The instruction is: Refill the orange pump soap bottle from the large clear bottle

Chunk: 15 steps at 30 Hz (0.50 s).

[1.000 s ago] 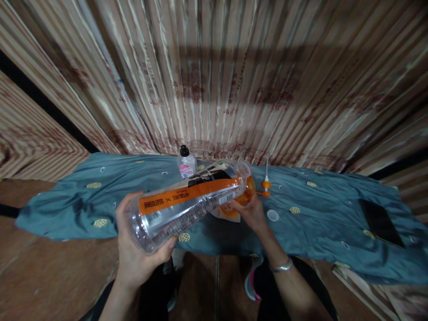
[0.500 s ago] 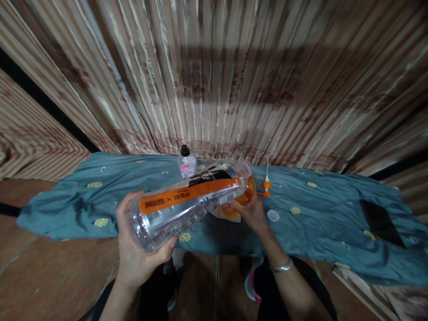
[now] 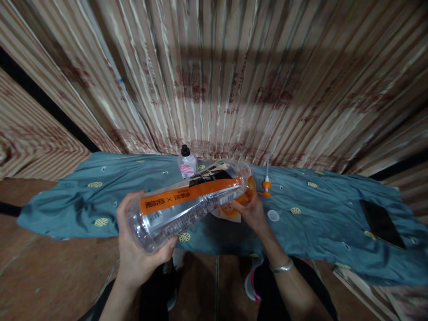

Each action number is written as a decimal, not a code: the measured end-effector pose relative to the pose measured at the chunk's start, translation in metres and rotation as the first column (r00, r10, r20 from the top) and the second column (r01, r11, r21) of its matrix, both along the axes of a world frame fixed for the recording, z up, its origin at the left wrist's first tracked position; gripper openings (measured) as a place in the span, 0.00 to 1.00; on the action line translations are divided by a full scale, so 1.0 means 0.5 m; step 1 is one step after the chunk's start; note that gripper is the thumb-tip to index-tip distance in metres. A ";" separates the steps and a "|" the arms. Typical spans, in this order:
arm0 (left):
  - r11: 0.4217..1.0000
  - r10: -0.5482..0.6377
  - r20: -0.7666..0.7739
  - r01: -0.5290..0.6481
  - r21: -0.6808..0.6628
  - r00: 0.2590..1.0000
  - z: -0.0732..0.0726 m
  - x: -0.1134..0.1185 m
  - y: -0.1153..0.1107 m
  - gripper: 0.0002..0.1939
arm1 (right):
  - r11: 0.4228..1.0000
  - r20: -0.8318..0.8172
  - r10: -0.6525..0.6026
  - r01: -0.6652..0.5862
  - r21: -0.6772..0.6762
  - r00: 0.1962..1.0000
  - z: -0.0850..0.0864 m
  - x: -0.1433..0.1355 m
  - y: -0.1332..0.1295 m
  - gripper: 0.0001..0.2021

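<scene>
My left hand [image 3: 140, 249] is wrapped round the base of a large clear plastic bottle [image 3: 190, 196] with an orange, black and silver label. The bottle lies tilted across the view, its neck end at the upper right. There it meets the top of an orange bottle [image 3: 250, 191], which it largely hides. My right hand [image 3: 250, 213] is closed round the orange bottle and wears a silver bracelet at the wrist. An orange pump head [image 3: 266, 184] with a white tube lies just right of it. A round white cap [image 3: 273, 216] is nearby.
A clear bottle with a black cap [image 3: 187, 166] stands behind the large bottle. A dark flat phone or tablet [image 3: 383, 224] lies at the right on the blue patterned cloth [image 3: 321, 232]. Behind hangs a striped curtain [image 3: 214, 89]. My legs and shoes are below the cloth's edge.
</scene>
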State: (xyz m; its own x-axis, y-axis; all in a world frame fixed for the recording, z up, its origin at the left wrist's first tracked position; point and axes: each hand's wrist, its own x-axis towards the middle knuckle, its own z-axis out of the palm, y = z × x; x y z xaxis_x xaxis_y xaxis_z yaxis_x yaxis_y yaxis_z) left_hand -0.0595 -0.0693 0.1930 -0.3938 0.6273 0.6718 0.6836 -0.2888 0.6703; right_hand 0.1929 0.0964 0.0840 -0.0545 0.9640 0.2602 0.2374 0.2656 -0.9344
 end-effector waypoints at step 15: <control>1.000 0.010 0.031 -0.010 -0.002 0.999 0.005 0.003 0.001 0.41 | 1.000 0.010 -0.008 0.008 0.000 1.000 0.000 0.001 0.001 0.35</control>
State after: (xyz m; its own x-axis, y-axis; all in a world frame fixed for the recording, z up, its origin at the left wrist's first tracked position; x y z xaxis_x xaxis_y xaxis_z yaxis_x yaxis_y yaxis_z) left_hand -0.0582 -0.0687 0.1956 -0.4210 0.6247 0.6577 0.6652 -0.2803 0.6921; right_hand 0.1934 0.0970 0.0838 -0.0488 0.9644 0.2599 0.2488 0.2638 -0.9319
